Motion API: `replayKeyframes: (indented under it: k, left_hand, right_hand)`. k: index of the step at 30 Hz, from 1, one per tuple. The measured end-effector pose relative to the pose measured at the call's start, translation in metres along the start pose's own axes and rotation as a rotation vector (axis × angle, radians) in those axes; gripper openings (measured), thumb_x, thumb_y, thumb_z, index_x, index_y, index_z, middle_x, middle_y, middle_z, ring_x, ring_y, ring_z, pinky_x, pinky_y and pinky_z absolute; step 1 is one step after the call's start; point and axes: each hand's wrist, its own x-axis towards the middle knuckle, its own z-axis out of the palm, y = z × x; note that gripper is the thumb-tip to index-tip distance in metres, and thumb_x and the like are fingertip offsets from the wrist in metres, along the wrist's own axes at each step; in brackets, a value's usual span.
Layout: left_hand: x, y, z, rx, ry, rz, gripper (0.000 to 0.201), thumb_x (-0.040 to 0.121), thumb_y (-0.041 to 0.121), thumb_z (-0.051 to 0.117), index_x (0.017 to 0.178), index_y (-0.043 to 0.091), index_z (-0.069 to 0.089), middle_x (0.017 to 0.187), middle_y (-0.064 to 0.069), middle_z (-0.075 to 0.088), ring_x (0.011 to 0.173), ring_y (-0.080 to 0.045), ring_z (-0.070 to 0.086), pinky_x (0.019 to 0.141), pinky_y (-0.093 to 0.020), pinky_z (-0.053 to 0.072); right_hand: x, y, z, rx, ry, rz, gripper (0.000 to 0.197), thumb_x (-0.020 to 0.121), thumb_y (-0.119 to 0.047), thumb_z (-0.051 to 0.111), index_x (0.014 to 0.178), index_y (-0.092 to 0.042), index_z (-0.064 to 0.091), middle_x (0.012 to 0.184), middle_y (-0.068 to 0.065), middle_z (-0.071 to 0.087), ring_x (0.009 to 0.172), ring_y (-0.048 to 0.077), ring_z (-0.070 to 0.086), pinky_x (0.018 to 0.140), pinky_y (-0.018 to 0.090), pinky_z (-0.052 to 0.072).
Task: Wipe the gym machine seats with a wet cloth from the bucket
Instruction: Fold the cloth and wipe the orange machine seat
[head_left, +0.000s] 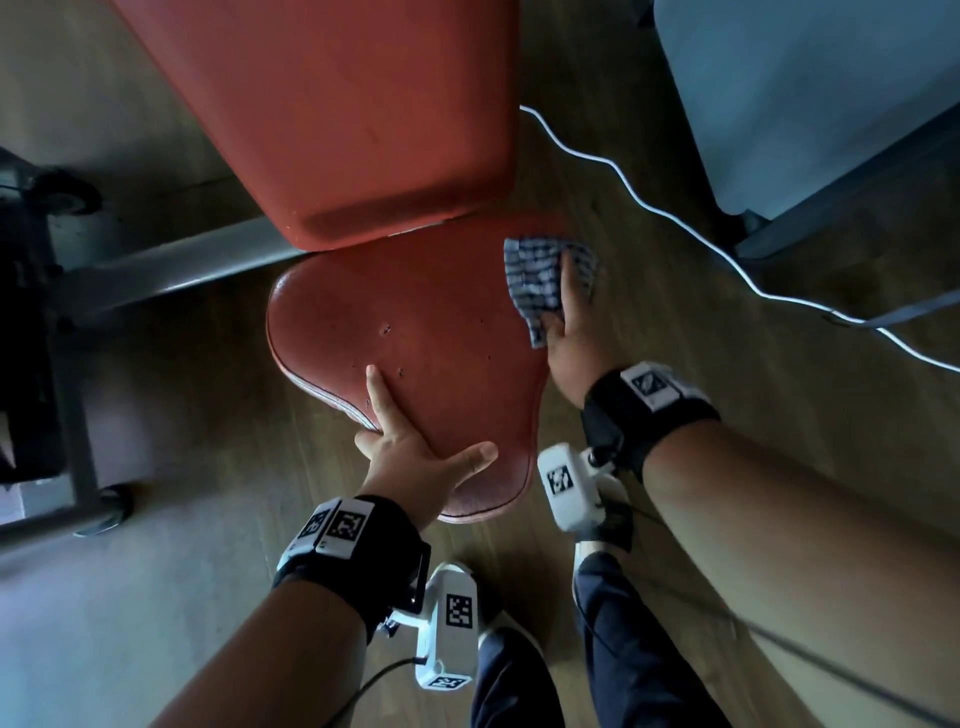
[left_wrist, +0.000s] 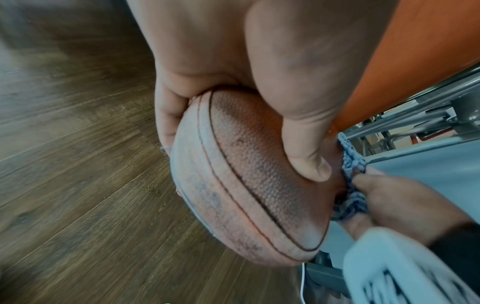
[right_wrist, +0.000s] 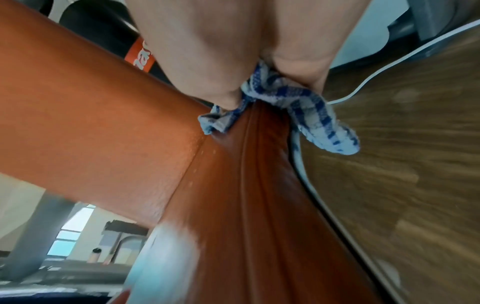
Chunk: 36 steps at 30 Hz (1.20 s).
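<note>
The red padded seat (head_left: 415, 322) sits below the red backrest (head_left: 337, 104). My left hand (head_left: 421, 441) grips the seat's near-left edge, with index finger and thumb on top and the other fingers curled under the rim (left_wrist: 168, 115). My right hand (head_left: 563, 306) holds a blue-and-white checked cloth (head_left: 535, 275) against the seat's far right edge, by the backrest. In the right wrist view the cloth (right_wrist: 311, 115) is pinched between thumb and fingers, and one end hangs over the seat's side (right_wrist: 246, 205). No bucket is in view.
A white cable (head_left: 649, 202) snakes across the wooden floor right of the seat. A grey-blue padded bench (head_left: 805, 104) stands at the upper right. A grey metal frame bar (head_left: 171, 270) and dark machine parts (head_left: 26, 338) are at the left. My legs (head_left: 519, 675) are below the seat.
</note>
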Motion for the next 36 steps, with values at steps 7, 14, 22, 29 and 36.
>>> replayKeyframes:
  k: [7, 14, 22, 29, 36]
  left_hand:
    - [0.001, 0.002, 0.000, 0.011, -0.007, -0.009, 0.147, 0.065, 0.050, 0.090, 0.144, 0.053, -0.034, 0.126, -0.002, 0.018, 0.110, -0.018, 0.035, 0.111, -0.041, 0.037]
    - [0.002, -0.003, 0.002, -0.003, 0.017, 0.011, 0.147, 0.063, 0.051, 0.091, 0.142, 0.057, -0.033, 0.127, -0.001, 0.019, 0.112, -0.020, 0.038, 0.110, -0.040, 0.038]
    - [0.003, -0.004, 0.004, -0.032, 0.033, 0.008, 0.147, 0.061, 0.049, 0.093, 0.141, 0.062, -0.030, 0.127, -0.001, 0.020, 0.110, -0.019, 0.038, 0.110, -0.043, 0.039]
    - [0.003, -0.007, 0.003, -0.057, 0.040, 0.008, 0.149, 0.058, 0.050, 0.094, 0.139, 0.065, -0.030, 0.128, -0.004, 0.024, 0.112, -0.023, 0.045, 0.106, -0.040, 0.045]
    - [0.003, -0.010, 0.003, -0.091, 0.027, 0.012, 0.147, 0.058, 0.052, 0.094, 0.138, 0.068, -0.028, 0.130, -0.002, 0.020, 0.113, -0.021, 0.041, 0.108, -0.043, 0.044]
  right_hand:
    - [-0.092, -0.005, 0.021, 0.107, -0.159, -0.024, 0.072, 0.101, -0.017, 0.044, 0.155, -0.033, -0.001, 0.155, -0.002, 0.031, 0.137, 0.015, 0.037, 0.107, 0.020, 0.022]
    - [-0.016, -0.014, 0.000, -0.186, 0.024, -0.009, 0.070, 0.100, -0.022, 0.044, 0.156, -0.026, 0.002, 0.161, 0.022, -0.002, 0.144, 0.036, 0.018, 0.117, 0.036, 0.022]
    - [0.019, -0.043, 0.001, -0.797, -0.053, -0.226, 0.064, 0.096, -0.041, 0.042, 0.154, -0.028, 0.018, 0.163, 0.014, -0.005, 0.143, 0.052, 0.002, 0.115, 0.062, 0.006]
    - [0.016, -0.079, 0.029, -0.935, -0.361, -0.548, 0.058, 0.099, -0.047, 0.028, 0.152, -0.043, 0.005, 0.164, 0.002, -0.008, 0.147, 0.041, -0.003, 0.118, 0.056, 0.000]
    - [0.033, -0.063, -0.011, -0.995, -0.340, -0.370, 0.059, 0.098, -0.048, 0.030, 0.149, -0.051, -0.001, 0.163, -0.007, -0.016, 0.148, 0.039, -0.007, 0.119, 0.055, -0.002]
